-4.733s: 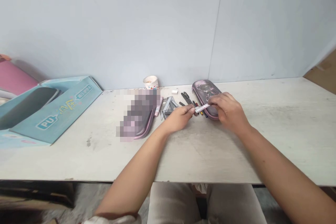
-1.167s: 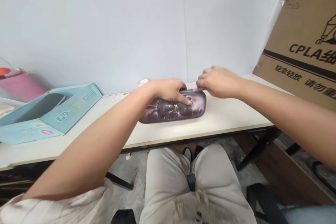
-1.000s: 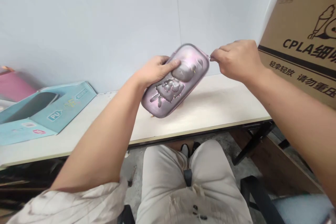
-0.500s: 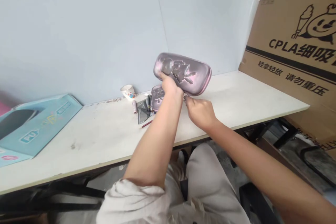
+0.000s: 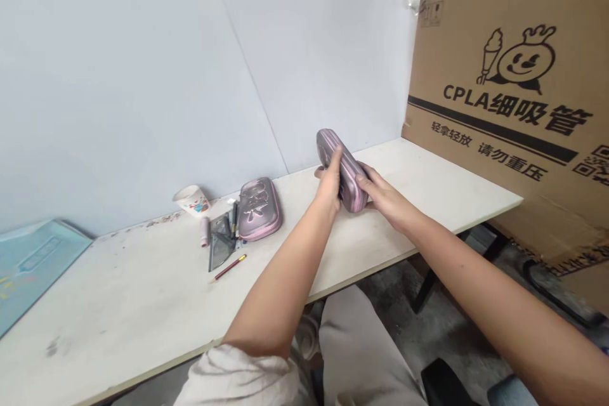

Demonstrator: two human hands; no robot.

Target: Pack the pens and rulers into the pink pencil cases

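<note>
A shiny purple-grey pencil case (image 5: 343, 170) with a pink zip edge is held tilted above the table, its zipped side turned up towards me. My left hand (image 5: 331, 179) grips it from the left, thumb along the edge. On the other side my right hand (image 5: 380, 195) is closed round the lower right part, thumb on the rim. A second pencil case (image 5: 259, 206) with a raised figure on its lid lies on the table to the left. Beside it are dark pens (image 5: 235, 219), a dark translucent set square (image 5: 221, 247), a small pink tube (image 5: 204, 232) and a red pencil (image 5: 228, 268).
A paper cup (image 5: 193, 200) lies tipped near the wall on the white table (image 5: 157, 292). At the far left is a light-blue box (image 5: 38, 266). A large cardboard carton (image 5: 495, 89) stands at the right end.
The held pencil case has turned from lid-facing to edge-up and come lower. My right hand has shifted from its lower edge to its right side. The view has swung right.
</note>
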